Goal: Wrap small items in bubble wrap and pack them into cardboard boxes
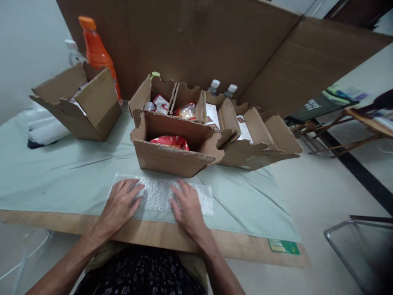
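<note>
We have the cloth-covered surface (39, 180) spreading under and around the front box (172, 159), our landmark. A tall brown cardboard panel (190, 45) stands behind that box. Close behind the front box and on to its right, we see a row of cardboard boxes (260, 153), some with packets or white cards inside; we cannot tell whether they touch it. One more cardboard box (101, 110) sits well apart to its left.

Our bubble-wrap sheet (158, 198) lies flat just before the front box, its long side running roughly along the box's base. Far left of the front box, behind the lone box, an orange bottle (96, 49) rises upright.

Before the front box, our left hand (121, 198) and right hand (189, 205) rest palm-down on the sheet, fingers spread and slightly bent; the grip of both is released. Inside the front box we see a red packet (172, 141).
</note>
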`<action>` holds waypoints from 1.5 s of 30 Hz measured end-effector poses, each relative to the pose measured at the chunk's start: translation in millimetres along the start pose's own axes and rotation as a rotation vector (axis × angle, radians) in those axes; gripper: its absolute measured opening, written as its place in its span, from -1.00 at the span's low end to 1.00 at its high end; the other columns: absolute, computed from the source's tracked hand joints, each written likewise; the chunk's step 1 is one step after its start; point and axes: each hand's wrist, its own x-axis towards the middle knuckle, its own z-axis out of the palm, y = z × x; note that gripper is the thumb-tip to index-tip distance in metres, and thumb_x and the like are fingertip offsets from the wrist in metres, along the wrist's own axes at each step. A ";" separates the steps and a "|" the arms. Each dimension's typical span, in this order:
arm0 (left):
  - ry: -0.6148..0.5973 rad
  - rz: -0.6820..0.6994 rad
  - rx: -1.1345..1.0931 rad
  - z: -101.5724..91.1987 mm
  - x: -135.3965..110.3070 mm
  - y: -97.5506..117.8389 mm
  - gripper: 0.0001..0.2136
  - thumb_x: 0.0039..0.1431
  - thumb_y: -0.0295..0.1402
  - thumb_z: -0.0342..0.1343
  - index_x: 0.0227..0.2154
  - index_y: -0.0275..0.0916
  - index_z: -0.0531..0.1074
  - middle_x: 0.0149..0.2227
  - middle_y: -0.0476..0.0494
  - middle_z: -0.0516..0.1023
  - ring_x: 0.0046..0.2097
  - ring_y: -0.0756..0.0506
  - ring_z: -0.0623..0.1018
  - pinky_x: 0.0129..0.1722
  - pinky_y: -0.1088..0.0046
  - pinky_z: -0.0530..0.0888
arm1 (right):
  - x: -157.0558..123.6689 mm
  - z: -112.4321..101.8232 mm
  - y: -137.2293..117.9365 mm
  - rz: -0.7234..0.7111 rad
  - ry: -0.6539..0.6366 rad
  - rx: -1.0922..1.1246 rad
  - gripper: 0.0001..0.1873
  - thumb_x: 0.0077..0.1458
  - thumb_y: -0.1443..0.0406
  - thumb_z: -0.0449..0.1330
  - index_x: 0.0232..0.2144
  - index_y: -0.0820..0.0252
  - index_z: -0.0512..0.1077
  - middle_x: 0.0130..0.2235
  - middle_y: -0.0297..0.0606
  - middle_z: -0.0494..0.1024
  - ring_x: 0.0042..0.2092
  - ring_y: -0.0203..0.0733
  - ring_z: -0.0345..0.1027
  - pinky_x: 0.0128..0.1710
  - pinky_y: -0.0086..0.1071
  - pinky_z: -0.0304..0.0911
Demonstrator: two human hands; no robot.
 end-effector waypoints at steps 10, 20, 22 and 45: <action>-0.159 0.003 0.054 0.1 2.1 -15.1 -0.77 0.25 -0.36 0.11 -0.07 -0.09 0.54 0.00 -0.23 0.59 0.02 -0.29 0.52 -0.04 0.13 0.42 | -41.0 -14.9 66.7 0.077 -0.133 -0.166 -0.58 0.33 0.23 0.15 0.19 0.12 0.43 0.30 -0.05 0.43 0.31 0.16 0.25 0.16 0.04 0.26; 0.144 -0.439 -0.380 -11.5 49.5 5.7 -0.38 0.23 -0.19 0.18 0.33 -0.12 0.19 0.24 -0.29 0.37 0.17 -0.27 0.50 0.12 0.05 0.53 | -9.8 -56.6 90.9 0.313 0.175 0.170 -0.56 0.30 0.14 0.15 0.17 0.14 0.38 0.16 -0.01 0.54 0.12 0.03 0.48 -0.02 -0.11 0.46; 0.166 -0.520 -0.524 -5.7 65.4 10.5 -0.31 0.17 -0.18 0.21 0.34 -0.11 0.16 0.28 -0.30 0.32 0.22 -0.29 0.46 0.13 0.05 0.54 | 15.8 -53.3 83.0 0.316 0.110 0.253 -0.53 0.26 0.13 0.17 0.16 0.17 0.36 0.08 -0.02 0.58 0.00 0.01 0.53 -0.11 -0.15 0.49; 0.228 -0.593 -0.523 6.2 65.3 5.7 -0.27 0.15 -0.15 0.22 0.35 -0.09 0.13 0.25 -0.28 0.38 0.17 -0.29 0.50 0.15 0.06 0.51 | 14.4 -43.4 96.3 0.183 0.108 0.134 -0.58 0.28 0.16 0.15 0.13 0.15 0.41 0.13 0.01 0.55 0.15 0.09 0.45 0.11 -0.02 0.41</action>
